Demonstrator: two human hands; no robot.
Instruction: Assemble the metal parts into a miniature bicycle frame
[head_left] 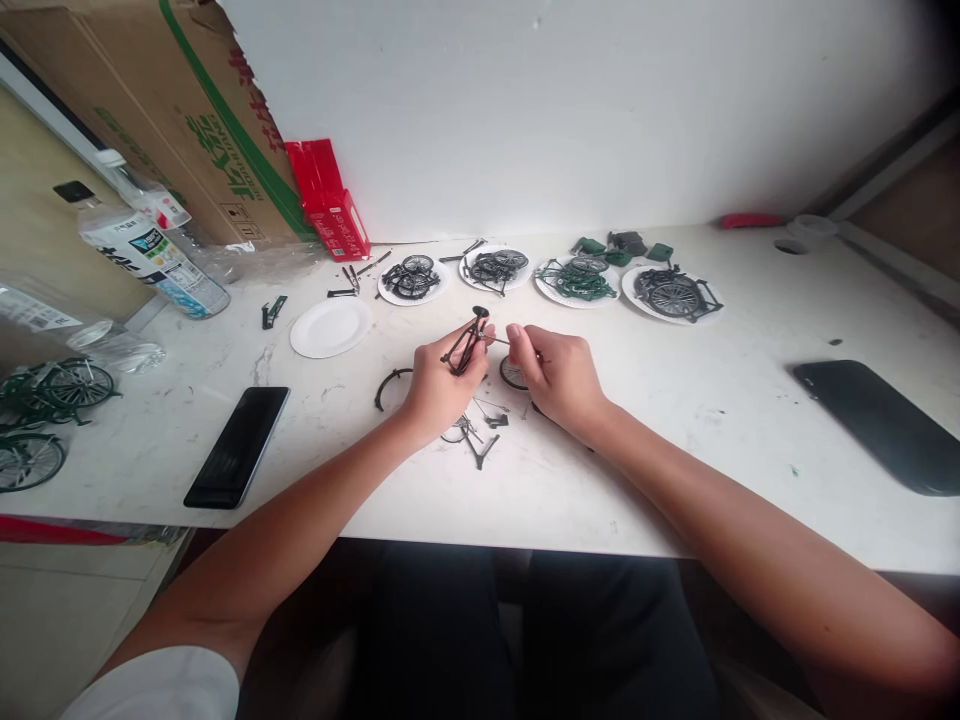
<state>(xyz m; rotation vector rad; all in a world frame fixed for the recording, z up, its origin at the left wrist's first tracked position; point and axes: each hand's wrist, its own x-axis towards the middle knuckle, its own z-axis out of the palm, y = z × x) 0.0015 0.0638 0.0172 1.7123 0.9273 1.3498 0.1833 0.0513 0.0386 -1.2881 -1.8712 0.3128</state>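
My left hand (pixel 448 382) is closed around a small black model bicycle frame (pixel 463 345), its saddle (pixel 481 313) pointing up. My right hand (pixel 559 375) is closed in a pinch on a thin metal rod (pixel 495 340) that reaches across to the frame; its far end is hidden by my left fingers. Beneath my hands lie a black curved mudguard piece (pixel 388 388), a small wheel (pixel 512 374) partly covered by my right hand, and a black forked part (pixel 480 455) among other thin pieces.
Paper plates with model bicycle parts (pixel 411 278) line the back, beside a bare plate (pixel 330 328). A phone (pixel 237 447) lies left, a dark case (pixel 881 425) right. Bottles (pixel 154 255), assembled green bicycles (pixel 52 390) and a red box (pixel 337 220) stand at left.
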